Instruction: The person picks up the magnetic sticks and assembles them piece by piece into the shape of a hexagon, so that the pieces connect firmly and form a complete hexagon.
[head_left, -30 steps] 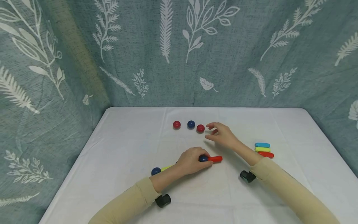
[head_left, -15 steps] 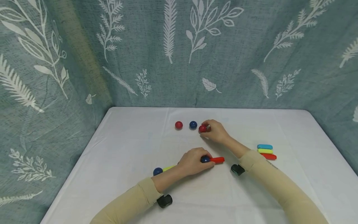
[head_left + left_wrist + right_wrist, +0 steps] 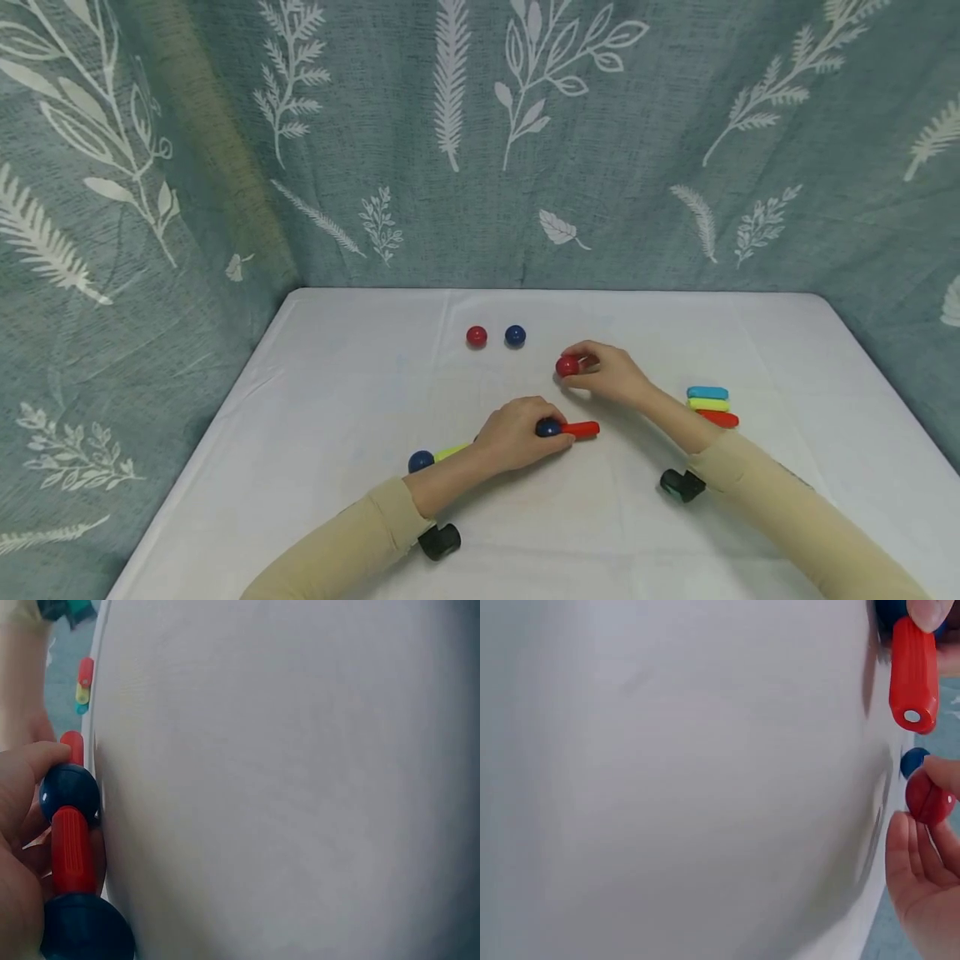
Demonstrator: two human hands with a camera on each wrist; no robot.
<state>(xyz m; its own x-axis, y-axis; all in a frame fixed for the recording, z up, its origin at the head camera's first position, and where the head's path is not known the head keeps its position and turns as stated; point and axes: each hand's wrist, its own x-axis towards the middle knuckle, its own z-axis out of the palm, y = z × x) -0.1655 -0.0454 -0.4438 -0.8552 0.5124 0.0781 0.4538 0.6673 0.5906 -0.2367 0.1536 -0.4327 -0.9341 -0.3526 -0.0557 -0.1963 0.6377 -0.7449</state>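
Just below the centre of the head view, the end red rod [image 3: 581, 430] juts from a blue ball [image 3: 548, 427], its bare tip pointing to the frame's right, long axis almost level. In the left wrist view an inner red rod [image 3: 73, 851] lines up behind that ball. The left hand [image 3: 513, 433] grips this line, as it did a moment ago. What has changed is the red ball [image 3: 567, 366]: it has left the row at upper middle and come right and down in the frame, pinched by the right hand [image 3: 609, 375]. My reading: a fresh piece is now near the bare tip, not joined to it. Farther out, another red ball [image 3: 476, 337] and a far blue ball [image 3: 515, 336] sit apart at upper middle
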